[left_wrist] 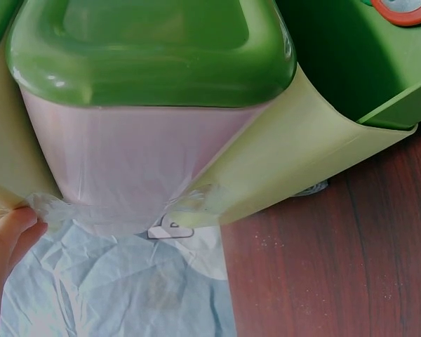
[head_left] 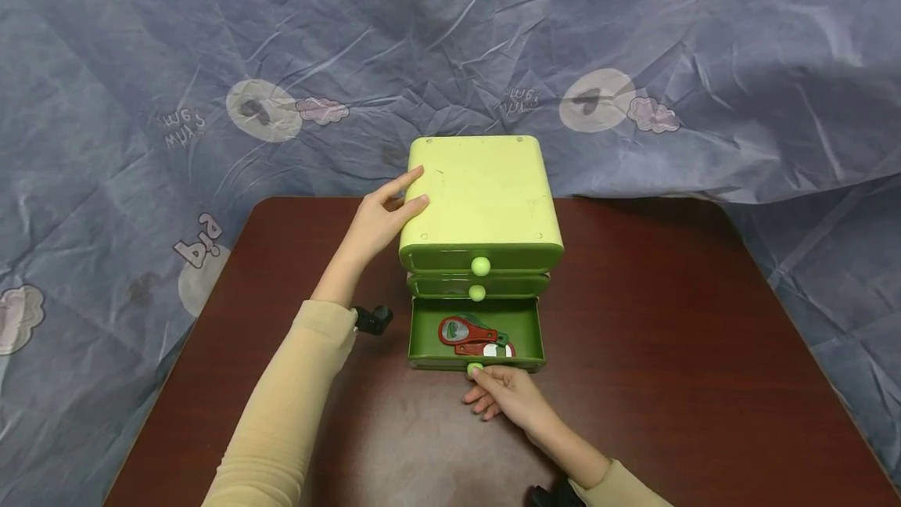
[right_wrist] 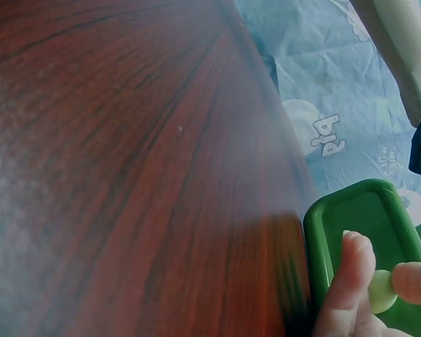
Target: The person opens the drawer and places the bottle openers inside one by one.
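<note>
A small chest of drawers point(head_left: 486, 186) with a pale yellow-green top and green drawer fronts stands on the table. Its bottom drawer point(head_left: 422, 331) is pulled out, while the two drawers above it are closed. My left hand point(head_left: 375, 223) rests on the chest's left side and top edge. With thumb and fingers my right hand point(head_left: 512, 397) pinches the bottom drawer's round knob point(right_wrist: 382, 291). Inside that drawer lie a red round-headed object with a handle point(head_left: 456, 330), a second red one point(head_left: 468, 349) with a white face, and a green piece partly hidden behind them.
The dark red-brown wooden table point(head_left: 655, 350) spreads out around the chest. Behind it hangs a wrinkled blue printed cloth point(head_left: 450, 45). Clear tape point(left_wrist: 52, 207) clings to the chest's side near the left fingertips. Black wrist mounts point(head_left: 373, 320) sit at both wrists.
</note>
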Tool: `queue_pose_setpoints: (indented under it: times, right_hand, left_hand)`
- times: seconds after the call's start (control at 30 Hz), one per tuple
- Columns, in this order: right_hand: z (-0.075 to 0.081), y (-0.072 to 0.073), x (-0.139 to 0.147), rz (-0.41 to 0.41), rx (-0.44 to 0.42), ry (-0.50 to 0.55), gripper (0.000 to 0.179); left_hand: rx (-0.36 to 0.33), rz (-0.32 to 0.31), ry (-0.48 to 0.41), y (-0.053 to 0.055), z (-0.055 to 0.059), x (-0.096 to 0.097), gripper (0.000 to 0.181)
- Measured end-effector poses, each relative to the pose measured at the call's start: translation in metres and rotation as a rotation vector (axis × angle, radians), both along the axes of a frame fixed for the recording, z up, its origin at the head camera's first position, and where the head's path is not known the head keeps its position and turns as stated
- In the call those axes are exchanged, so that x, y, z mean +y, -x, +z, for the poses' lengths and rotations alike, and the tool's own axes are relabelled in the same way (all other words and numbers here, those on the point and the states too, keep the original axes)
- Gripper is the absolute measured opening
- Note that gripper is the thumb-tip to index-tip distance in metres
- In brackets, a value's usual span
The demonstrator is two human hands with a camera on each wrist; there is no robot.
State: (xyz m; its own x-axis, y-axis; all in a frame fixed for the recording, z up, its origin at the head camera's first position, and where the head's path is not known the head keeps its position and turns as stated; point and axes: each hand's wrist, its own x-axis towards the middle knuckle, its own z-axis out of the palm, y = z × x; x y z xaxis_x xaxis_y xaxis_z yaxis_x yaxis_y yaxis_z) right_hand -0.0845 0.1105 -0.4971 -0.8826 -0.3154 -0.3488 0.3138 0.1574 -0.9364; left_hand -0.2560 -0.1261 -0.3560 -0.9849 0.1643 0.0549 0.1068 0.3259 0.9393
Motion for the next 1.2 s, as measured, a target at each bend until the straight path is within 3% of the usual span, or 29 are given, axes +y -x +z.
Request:
queue_pose_setpoints:
  times: [0.63, 1.2]
  right_hand:
    - [-0.001, 0.027, -0.006, -0.085, 0.015, -0.02, 0.048]
    - [-0.001, 0.056, -0.004, -0.104, 0.08, -0.073, 0.045]
  left_hand:
    - [-0.018, 0.002, -0.011, 0.0, 0.001, 0.0, 0.053]
    - [-0.026, 0.009, -0.005, 0.0, 0.0, 0.0, 0.053]
